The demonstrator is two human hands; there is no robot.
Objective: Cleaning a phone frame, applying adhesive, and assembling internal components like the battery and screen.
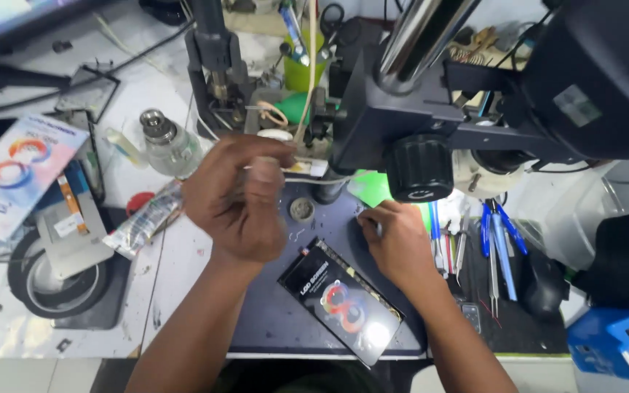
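We see a black phone screen (341, 300) with a red and blue swirl lying slantwise on the dark mat (271, 320) near the table's front edge, just beside both wrists. The right hand (396, 246) rests on the mat, its grip pinched on a thin tool, likely for steadiness under the microscope (431, 124). The left hand (242, 196) hangs raised, fingers curled around something pale. A white, swirl-printed box (16, 171) lies at the left edge.
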